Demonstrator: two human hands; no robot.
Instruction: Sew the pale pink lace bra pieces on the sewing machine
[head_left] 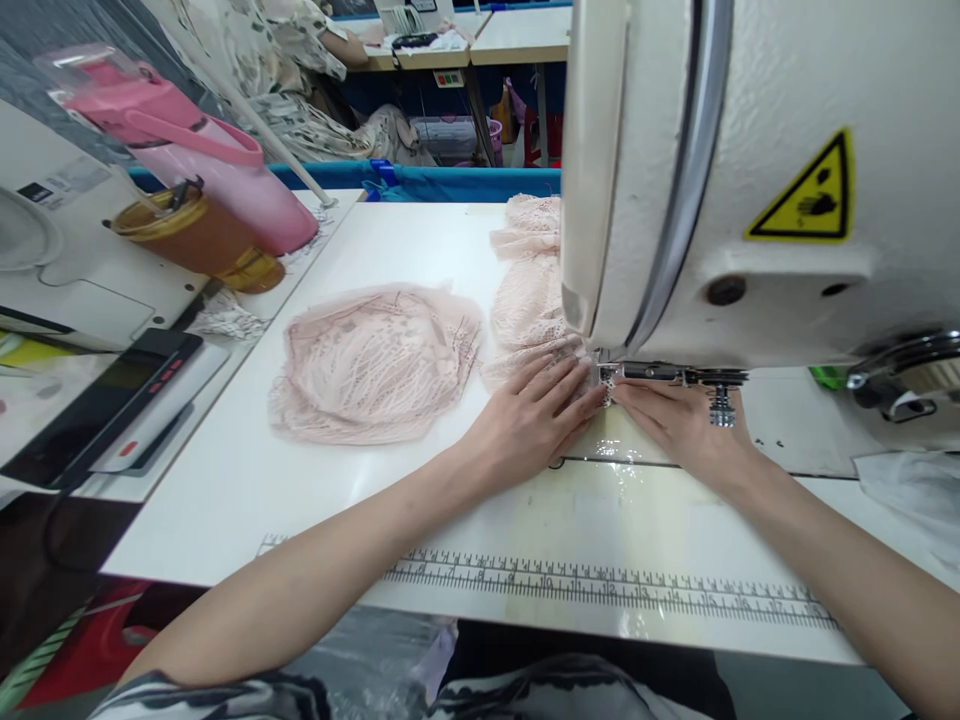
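Observation:
Pale pink lace fabric (525,300) runs in a gathered strip beside and partly behind the head of a white sewing machine (780,200). My left hand (536,410) lies on its near end, fingers stretched out flat and pointing at the presser foot (604,372). From the other side, my right hand (690,425) reaches in with fingers pressed together, tips at the lace edge by the foot; its far fingers are hidden behind the machine's metal parts. A second pink lace piece (375,365) lies in a rounded heap left of my left hand.
A printed ruler (600,590) follows the table's front edge. At left stand a pink bottle (195,150), an amber cup (199,240) and a black control panel (105,410). Clear plastic (915,500) lies at right. Another person's arm (345,48) shows at the back.

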